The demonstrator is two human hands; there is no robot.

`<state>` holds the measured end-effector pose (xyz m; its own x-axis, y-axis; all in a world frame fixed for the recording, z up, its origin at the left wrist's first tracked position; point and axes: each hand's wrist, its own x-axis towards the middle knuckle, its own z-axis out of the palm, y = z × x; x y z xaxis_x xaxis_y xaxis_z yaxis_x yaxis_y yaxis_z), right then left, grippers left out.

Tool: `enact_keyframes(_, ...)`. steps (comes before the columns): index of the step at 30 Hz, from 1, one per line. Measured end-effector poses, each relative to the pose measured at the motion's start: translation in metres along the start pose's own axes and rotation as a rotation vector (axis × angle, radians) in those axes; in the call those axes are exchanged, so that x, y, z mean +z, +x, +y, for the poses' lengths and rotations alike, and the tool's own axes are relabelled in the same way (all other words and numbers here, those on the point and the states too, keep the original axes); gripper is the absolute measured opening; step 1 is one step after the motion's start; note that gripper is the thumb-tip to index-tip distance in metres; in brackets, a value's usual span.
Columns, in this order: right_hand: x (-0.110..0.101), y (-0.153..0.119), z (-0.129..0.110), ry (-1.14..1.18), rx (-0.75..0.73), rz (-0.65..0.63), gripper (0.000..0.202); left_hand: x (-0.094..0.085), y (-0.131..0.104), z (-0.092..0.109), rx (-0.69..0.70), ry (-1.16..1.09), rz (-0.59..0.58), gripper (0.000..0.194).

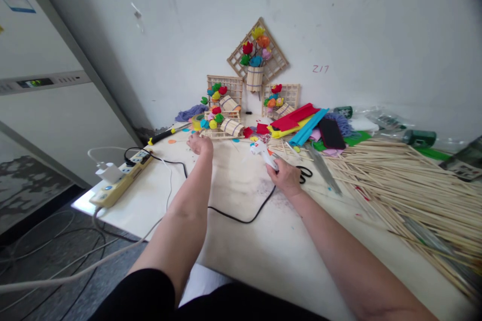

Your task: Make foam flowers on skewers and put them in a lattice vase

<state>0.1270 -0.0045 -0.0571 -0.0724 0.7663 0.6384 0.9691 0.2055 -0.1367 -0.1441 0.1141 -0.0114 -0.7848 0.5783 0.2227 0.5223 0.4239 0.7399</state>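
My right hand [286,177] is closed around the handle of a white hot glue gun [268,156], its nozzle end pointing away to the upper left. A black cord [241,221] trails from the gun across the table. My left hand [200,144] reaches to the lower left corner of a small stick lattice [222,135] lying on the table; its fingers look apart, though their tips are partly hidden. Colourful paper flowers [213,121] and a small stick-bundle vase [232,127] sit on that lattice. Black-handled scissors [304,174] lie beside my right hand.
Behind stand finished lattices, one diamond-shaped [276,60] against the wall. Loose wooden sticks [406,180] cover the right side, near crepe paper [297,118] and a dark phone [332,134]. A power strip [109,193] with cables is at the left edge, beside a utility knife [161,136].
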Motion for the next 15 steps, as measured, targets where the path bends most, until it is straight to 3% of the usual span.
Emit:
enact_keyframes(5, -0.002, 0.001, -0.001, 0.004, -0.015, 0.0, 0.039, -0.003, 0.029, -0.007, -0.015, 0.179, -0.173, 0.042)
enact_keyframes(15, -0.002, 0.0, -0.007, -0.008, -0.13, -0.063, 0.038, 0.008, 0.057, -0.02, 0.025, 0.277, -0.238, 0.019)
